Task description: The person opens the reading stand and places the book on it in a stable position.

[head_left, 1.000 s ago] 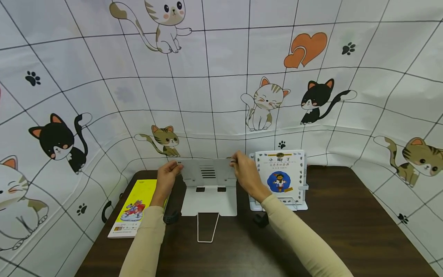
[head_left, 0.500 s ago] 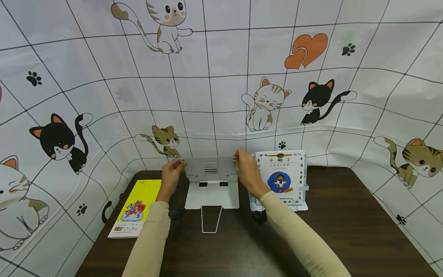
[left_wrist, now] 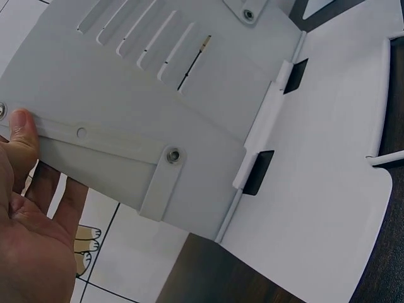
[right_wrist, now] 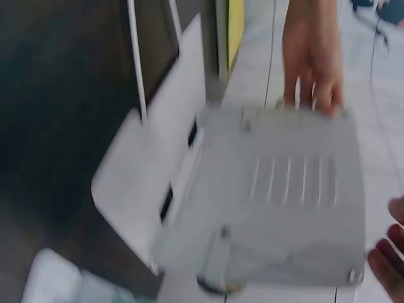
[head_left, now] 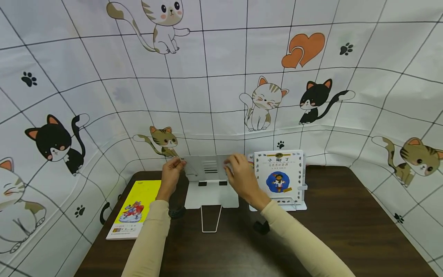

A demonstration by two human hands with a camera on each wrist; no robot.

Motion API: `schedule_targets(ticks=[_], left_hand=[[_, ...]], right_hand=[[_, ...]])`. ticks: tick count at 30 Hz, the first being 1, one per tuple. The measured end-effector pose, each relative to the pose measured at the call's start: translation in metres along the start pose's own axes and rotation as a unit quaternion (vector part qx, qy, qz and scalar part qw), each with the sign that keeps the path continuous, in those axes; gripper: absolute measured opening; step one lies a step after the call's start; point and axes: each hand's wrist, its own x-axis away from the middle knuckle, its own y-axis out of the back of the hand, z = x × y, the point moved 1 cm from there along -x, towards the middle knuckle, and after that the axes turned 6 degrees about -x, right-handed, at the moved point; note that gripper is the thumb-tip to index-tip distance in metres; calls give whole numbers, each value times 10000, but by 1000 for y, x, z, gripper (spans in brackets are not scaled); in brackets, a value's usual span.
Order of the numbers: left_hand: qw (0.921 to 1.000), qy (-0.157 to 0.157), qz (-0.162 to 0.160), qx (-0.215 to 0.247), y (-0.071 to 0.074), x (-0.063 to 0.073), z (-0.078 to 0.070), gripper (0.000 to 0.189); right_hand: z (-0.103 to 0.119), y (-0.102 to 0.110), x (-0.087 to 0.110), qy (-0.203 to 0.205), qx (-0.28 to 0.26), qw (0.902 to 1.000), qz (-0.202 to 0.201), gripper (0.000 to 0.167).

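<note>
A white metal book stand (head_left: 212,195) stands on the table, its slotted back panel (left_wrist: 126,95) tilted up from the base plate on a hinge. My left hand (head_left: 169,179) pinches the panel's left edge near the top corner, thumb on the face and fingers behind, as the left wrist view shows. My right hand (head_left: 243,181) is off the panel; in the right wrist view its loosely bent fingers (right_wrist: 382,262) show a small gap from the panel's corner. In the head view that hand overlaps the panel's right side. A wire loop (head_left: 202,221) extends from the base toward me.
To the right, a second stand (head_left: 300,207) holds a white picture book (head_left: 278,181) with a blue round picture. A yellow-covered book (head_left: 143,190) lies at the table's left edge. A cat-print sheet (head_left: 221,92) hangs close behind the dark wooden table (head_left: 346,231).
The stand has shifted away from me and slightly right, with both hands on its panel. Then my right hand let go and moved left across the panel's face; the left kept its grip.
</note>
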Motion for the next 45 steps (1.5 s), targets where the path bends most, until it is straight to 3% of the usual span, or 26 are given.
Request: schedule_targets(ticks=[2,5,10,14,17,24,34,39,45], left_hand=[[10000,-11,-37,-40,-1,1,0,25],[9999,96,-10,-78,-1,1,-1,22],[9997,220,9,-61,-2,0,0,21],[9996,265,13,-83,-2,-1,1,22],[9995,296,25,-105,-2,-1,1,22],[9994,325,42,48,-3,-2,1,15],[9994,340,108,3,-2,1,4,15],[9997,195,147,37,-1,1,3,13],[9996,216,164,12,2,0,3,9]], right_hand=[[12,-1,10,227,-238,9987,394,12],[29,-7,31,306,-555,9890,1337,10],[47,-24,69,563,-348,9521,2986,14],[53,-39,92,627,123,9217,3825,21],[53,-48,100,619,320,9134,4010,20],[53,-55,100,814,263,9178,3876,11],[51,-62,103,935,346,9166,3871,18],[51,-59,96,837,253,9143,3956,19],[50,-49,79,395,-299,9152,4000,16]])
